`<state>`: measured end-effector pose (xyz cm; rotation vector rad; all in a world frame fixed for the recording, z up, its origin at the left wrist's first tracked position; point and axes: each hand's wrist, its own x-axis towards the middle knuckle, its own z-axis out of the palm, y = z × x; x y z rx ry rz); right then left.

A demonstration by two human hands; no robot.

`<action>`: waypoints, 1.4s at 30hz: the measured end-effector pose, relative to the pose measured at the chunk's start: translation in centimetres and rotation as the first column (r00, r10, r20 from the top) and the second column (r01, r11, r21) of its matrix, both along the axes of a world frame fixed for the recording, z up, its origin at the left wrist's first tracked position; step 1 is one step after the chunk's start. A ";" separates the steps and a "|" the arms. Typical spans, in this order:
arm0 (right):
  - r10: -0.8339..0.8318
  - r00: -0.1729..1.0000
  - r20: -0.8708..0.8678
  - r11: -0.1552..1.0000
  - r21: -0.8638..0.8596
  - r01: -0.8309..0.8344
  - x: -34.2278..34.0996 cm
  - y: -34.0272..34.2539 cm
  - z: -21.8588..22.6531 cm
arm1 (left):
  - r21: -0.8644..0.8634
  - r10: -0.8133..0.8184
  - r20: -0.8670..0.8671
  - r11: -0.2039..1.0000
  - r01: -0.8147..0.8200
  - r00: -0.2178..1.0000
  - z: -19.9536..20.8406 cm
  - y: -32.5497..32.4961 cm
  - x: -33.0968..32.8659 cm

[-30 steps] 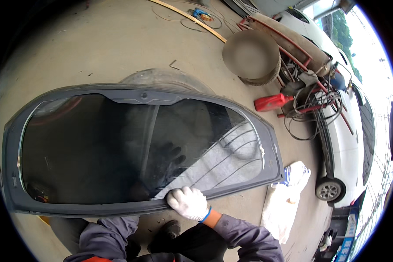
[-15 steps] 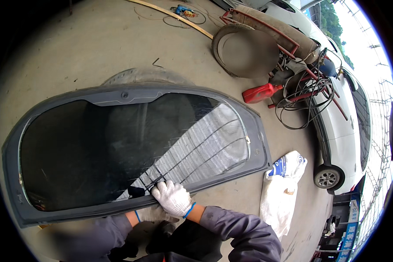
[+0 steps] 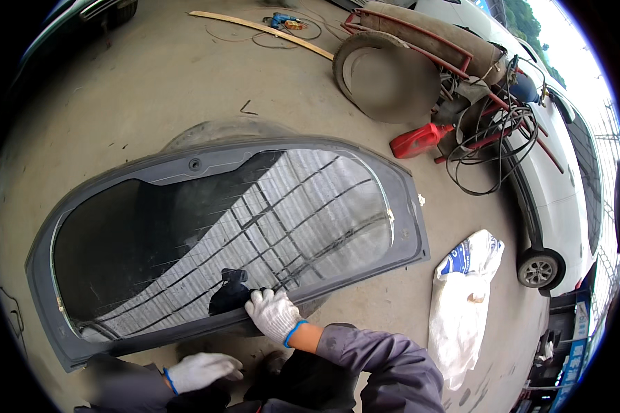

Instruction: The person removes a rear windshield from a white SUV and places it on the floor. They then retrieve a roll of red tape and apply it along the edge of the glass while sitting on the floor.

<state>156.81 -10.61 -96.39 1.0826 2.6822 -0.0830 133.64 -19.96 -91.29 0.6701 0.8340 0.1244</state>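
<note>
Over the floor (image 3: 151, 86), left of the white sack (image 3: 458, 316), the framed window (image 3: 303, 213) has the right hand (image 3: 275, 316) gripping its near rim (image 3: 186, 332), best held evenly, while the left hand (image 3: 203, 372), farther left, holds nothing, fingers straight.

1. Glossy, mirror-like finish is seen on wide dark glass pane (image 3: 310, 227); matt on surrounding gray frame (image 3: 408, 220).
2. Rough knit is seen on white cloth gloves (image 3: 274, 316).
3. Smoothness is noted on red plastic jug (image 3: 417, 141).

Gloved right grip (image 3: 275, 315) curled, gloved left grip (image 3: 203, 372) lower, outstretched
</note>
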 end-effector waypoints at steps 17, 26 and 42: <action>-0.084 0.980 0.182 0.522 -0.829 0.199 -7.0 -11.8 23.0 | 0.722 0.751 -0.545 0.646 -0.247 0.373 20.8 -12.1 -2.7; -0.179 0.033 -0.983 0.957 -0.166 0.237 -11.4 3.0 61.3 | 0.269 0.507 -0.861 0.502 -0.822 0.028 40.1 -38.1 2.4; 0.721 0.690 -0.060 0.518 -0.614 -0.595 -35.0 -27.6 37.8 | 0.297 0.204 -0.932 -0.039 -0.954 -0.299 23.7 -67.3 0.6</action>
